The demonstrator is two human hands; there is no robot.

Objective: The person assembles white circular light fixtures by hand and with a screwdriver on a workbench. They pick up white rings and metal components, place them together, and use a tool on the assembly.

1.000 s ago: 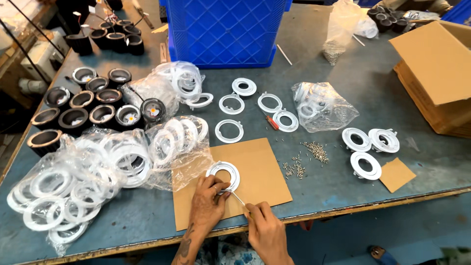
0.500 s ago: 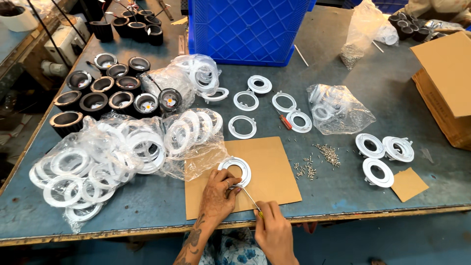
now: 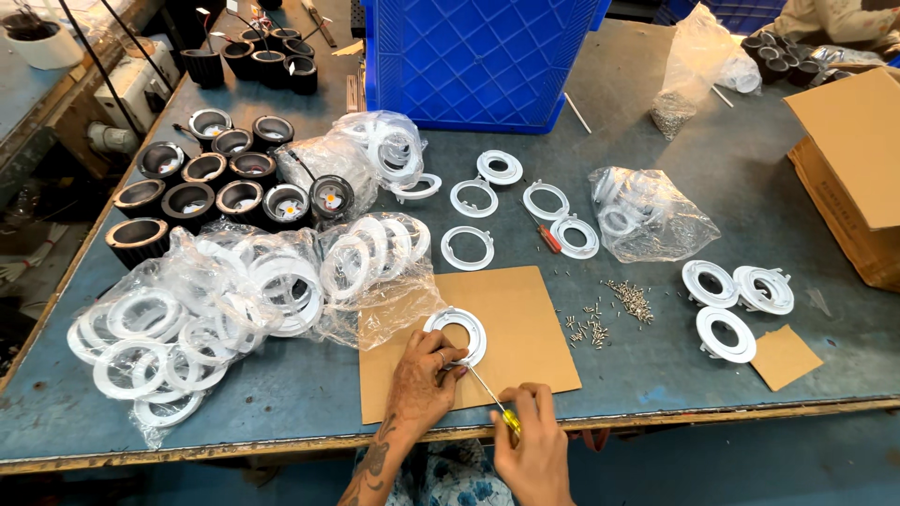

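My left hand (image 3: pixel 422 379) presses a white plastic ring (image 3: pixel 457 334) down on a square of brown cardboard (image 3: pixel 511 323) near the table's front edge. My right hand (image 3: pixel 534 440) grips a small screwdriver (image 3: pixel 495 403) with a yellow handle, its thin shaft slanting up toward the ring's lower edge beside my left fingers. A scatter of small metal screws (image 3: pixel 609 314) lies on the blue tabletop just right of the cardboard.
Clear bags of white rings (image 3: pixel 225 300) fill the left. Black round lamp housings (image 3: pixel 216 183) stand behind them. Loose white rings (image 3: pixel 511 201), a red screwdriver (image 3: pixel 547 236), a blue crate (image 3: pixel 478 56), several finished rings (image 3: pixel 736 305) and a cardboard box (image 3: pixel 848 159) sit beyond.
My view shifted slightly leftward and downward. Both hands stay at the ring on the cardboard, with the screwdriver still angled to its lower edge.
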